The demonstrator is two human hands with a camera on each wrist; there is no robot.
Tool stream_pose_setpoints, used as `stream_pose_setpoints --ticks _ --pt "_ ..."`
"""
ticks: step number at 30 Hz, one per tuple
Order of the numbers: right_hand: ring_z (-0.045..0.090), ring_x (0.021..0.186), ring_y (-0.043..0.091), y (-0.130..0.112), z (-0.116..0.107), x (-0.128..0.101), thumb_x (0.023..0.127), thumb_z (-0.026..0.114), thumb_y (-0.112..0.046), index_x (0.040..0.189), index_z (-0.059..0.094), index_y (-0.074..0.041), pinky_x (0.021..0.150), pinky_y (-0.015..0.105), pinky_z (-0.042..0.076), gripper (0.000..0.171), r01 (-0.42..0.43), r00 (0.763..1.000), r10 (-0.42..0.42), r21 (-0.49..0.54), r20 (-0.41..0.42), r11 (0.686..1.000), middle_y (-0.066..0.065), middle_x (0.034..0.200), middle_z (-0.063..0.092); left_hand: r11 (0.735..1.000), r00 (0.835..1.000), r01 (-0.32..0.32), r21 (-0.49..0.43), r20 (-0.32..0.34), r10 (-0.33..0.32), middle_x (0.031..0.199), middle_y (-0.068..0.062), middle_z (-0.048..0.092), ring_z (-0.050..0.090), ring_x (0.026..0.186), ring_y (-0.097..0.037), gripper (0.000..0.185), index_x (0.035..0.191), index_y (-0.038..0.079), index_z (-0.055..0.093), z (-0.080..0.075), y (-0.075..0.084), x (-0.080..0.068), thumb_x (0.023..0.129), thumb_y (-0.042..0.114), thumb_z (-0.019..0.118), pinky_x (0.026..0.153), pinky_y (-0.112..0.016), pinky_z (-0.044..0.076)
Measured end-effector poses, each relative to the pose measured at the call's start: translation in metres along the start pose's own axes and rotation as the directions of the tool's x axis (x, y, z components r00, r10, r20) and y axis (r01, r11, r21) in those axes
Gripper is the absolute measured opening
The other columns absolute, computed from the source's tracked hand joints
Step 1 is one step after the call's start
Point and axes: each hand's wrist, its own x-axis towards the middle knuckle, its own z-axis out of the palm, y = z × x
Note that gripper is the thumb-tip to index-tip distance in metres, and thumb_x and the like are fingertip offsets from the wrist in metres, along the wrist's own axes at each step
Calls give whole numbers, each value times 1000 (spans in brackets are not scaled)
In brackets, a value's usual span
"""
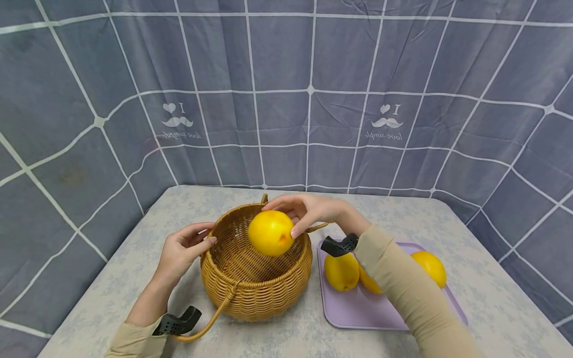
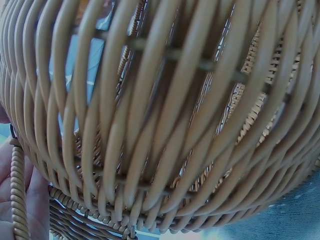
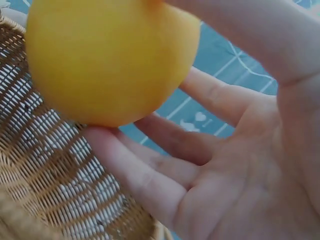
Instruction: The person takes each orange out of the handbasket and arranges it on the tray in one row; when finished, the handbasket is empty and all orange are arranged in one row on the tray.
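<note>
A rounded yellow fruit (image 1: 270, 232) is held in my right hand (image 1: 309, 209) over the opening of a woven wicker basket (image 1: 257, 298). In the right wrist view, the thumb and fingertips of that hand stand around the fruit (image 3: 110, 60), and the basket's inner wall (image 3: 55, 165) shows below it. My left hand (image 1: 181, 248) pinches the basket's left rim between thumb and fingers. Close wicker ribs (image 2: 150, 110) fill the left wrist view, where part of the left hand (image 2: 37, 200) appears at the lower left edge. No other fruit shows inside the basket.
To the right lies a lilac tray (image 1: 358, 313) bearing more yellow fruits (image 1: 341, 272), partly hidden by my right forearm. The basket's handle (image 1: 210, 320) hangs toward the front left. A grey checked curtain (image 1: 286, 119) stands behind the pale table (image 1: 492, 298).
</note>
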Motion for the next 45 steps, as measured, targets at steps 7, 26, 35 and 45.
stream_pose_setpoints --ticks 7,26,35,45 --pt "52 114 30 -7 -6 -31 80 76 -13 141 29 8 96 48 48 79 84 996 -84 -16 -24 996 11 138 44 1000 1000 6 4 4 -6 119 -11 59 55 109 2 31 117 -2 63 1 0 -1 87 7 67 87 -20 52" --pt "55 110 25 -10 -17 -136 84 65 0 141 41 -8 91 38 52 63 167 951 -178 -65 -251 984 10 136 48 1000 1000 18 -2 3 -18 119 -11 60 55 108 1 31 116 -2 63 0 -1 0 87 7 68 89 -20 50" --pt "54 114 22 -11 -14 -190 87 55 5 144 31 1 90 34 53 62 158 919 -221 -207 -326 965 10 138 45 1000 1000 13 -28 -2 -13 117 -8 61 56 108 0 29 115 0 65 0 -1 1 86 5 68 89 -20 50" --pt "56 110 22 2 -13 -256 87 47 14 143 22 9 88 31 54 62 114 863 -220 -249 -454 962 12 136 47 999 1000 27 -31 -9 -28 117 -8 61 57 108 -1 29 114 1 65 0 0 2 86 5 68 90 -20 50"
